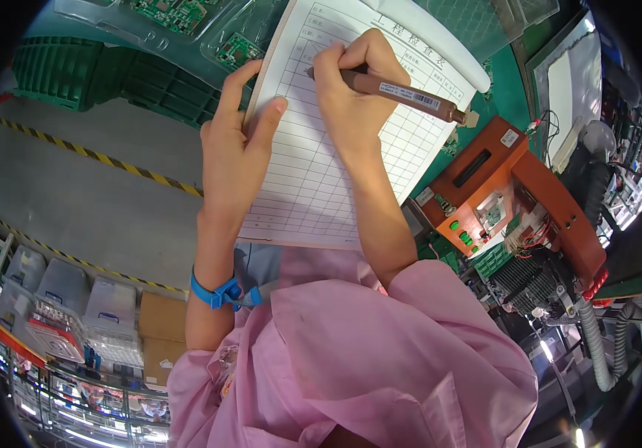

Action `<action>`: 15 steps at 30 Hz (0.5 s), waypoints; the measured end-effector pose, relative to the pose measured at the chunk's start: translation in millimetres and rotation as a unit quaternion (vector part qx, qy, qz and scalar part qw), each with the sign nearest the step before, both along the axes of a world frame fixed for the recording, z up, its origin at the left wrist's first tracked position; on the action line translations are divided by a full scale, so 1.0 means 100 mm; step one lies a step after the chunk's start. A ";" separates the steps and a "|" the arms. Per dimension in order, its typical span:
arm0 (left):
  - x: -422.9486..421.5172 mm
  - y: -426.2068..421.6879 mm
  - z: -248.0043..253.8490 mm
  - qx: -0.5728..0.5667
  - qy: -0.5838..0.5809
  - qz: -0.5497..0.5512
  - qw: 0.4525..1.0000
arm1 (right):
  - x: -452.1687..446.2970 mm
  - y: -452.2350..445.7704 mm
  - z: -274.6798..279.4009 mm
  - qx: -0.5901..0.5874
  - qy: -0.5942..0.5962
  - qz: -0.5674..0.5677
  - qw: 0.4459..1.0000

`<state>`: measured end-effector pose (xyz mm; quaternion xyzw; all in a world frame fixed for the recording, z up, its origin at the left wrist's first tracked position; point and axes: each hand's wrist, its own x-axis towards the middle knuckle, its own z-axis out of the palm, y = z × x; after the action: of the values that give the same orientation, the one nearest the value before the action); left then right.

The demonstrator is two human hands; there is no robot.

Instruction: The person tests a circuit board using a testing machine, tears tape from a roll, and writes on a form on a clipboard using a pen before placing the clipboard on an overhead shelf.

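Observation:
A pad of printed forms [302,179], ruled in a grid with a heading at the top, lies tilted in front of me. Its top sheets are folded back over the upper edge. In my right hand [358,97] is a brown pen [403,92] with a barcode label, its tip at the upper rows of the sheet. The fingers of that hand are closed round the pen. My left hand [239,142] rests along the pad's left edge, thumb on the paper and fingers apart from it. A blue wrist strap [220,293] circles my left wrist.
Green circuit boards [240,51] sit in clear trays beyond the pad. To the right stands an orange test fixture [478,175] with green buttons and wires. Green crates [56,71] are at left, above a grey floor with striped tape. Storage boxes [110,310] fill a rack.

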<state>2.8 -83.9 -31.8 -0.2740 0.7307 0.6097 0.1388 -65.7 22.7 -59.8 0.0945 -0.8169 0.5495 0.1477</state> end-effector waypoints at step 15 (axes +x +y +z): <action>0.00 0.02 -0.01 0.012 0.017 0.018 1.000 | -0.01 0.01 -0.01 -0.037 -0.012 -0.028 0.999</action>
<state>3.1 -81.7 -32.6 -0.2750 0.7206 0.6253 0.1191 -66.2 24.0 -60.8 0.0594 -0.7999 0.5761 0.1570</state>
